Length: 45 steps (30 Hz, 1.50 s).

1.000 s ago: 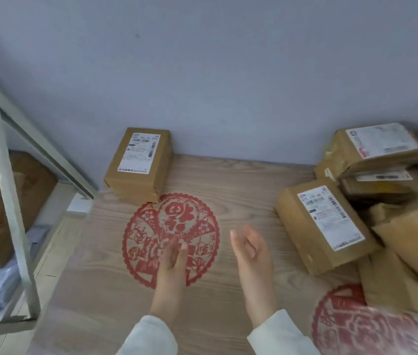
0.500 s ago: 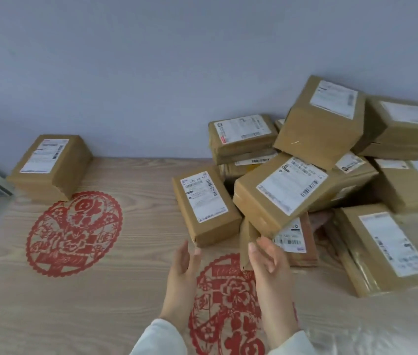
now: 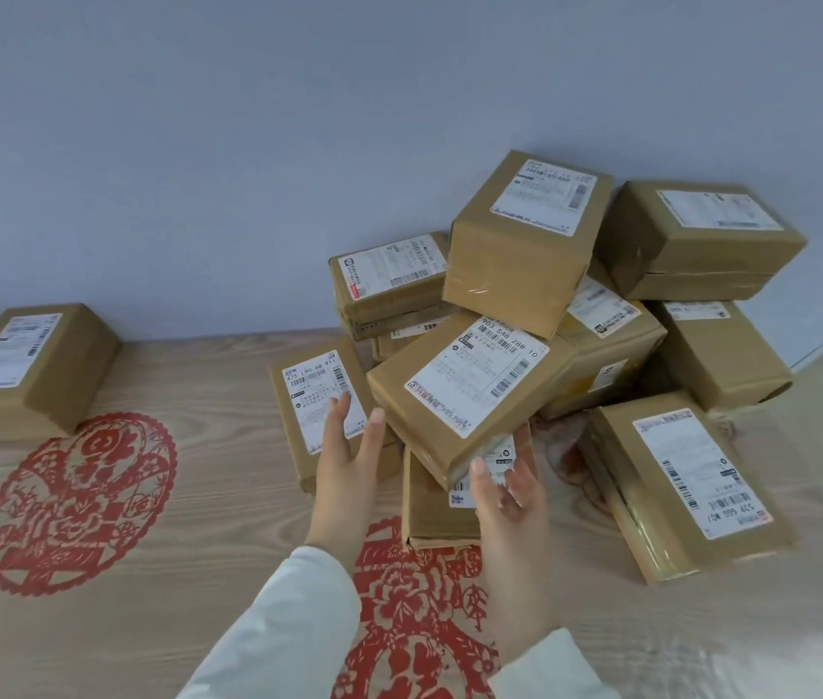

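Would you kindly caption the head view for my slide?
Left hand and right hand reach for a tilted, labelled parcel.

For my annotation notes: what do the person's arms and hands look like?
The left hand and the right hand are bare: no gloves, no ring or watch visible. The left sleeve and the right sleeve are long, white and plain, ending at the wrist.

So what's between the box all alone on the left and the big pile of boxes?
Just bare wooden tabletop, seen in the head view. The red paper-cut circle lies in front of the lone box, not between.
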Each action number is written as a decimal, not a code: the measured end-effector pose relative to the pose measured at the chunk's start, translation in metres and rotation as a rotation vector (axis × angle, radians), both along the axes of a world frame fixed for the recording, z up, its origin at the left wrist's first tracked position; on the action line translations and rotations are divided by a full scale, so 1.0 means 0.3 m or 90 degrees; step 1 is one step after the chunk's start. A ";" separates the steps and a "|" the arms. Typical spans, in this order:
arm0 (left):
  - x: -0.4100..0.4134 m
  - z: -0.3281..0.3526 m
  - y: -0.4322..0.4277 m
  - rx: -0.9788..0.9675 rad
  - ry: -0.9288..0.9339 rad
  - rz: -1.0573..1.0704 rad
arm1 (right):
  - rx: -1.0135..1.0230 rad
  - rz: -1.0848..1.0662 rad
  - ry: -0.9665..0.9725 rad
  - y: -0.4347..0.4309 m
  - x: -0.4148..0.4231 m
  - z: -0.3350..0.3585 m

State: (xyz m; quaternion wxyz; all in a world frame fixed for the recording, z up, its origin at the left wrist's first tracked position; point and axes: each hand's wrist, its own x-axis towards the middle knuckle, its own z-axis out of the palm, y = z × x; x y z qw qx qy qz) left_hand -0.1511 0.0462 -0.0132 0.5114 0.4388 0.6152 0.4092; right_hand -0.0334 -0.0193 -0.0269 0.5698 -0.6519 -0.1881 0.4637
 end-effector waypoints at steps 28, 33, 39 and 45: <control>0.231 0.309 0.231 0.177 -0.022 -0.179 | 0.212 -0.045 -0.041 0.273 0.267 0.283; 0.153 0.294 0.060 0.182 -0.117 -0.142 | 0.247 -0.030 0.005 0.127 0.223 0.319; 0.023 0.236 -0.159 0.123 -0.171 -0.115 | 0.211 -0.031 0.027 -0.097 0.113 0.287; -0.101 0.180 -0.388 0.068 -0.194 -0.114 | 0.173 -0.042 0.007 -0.316 -0.030 0.228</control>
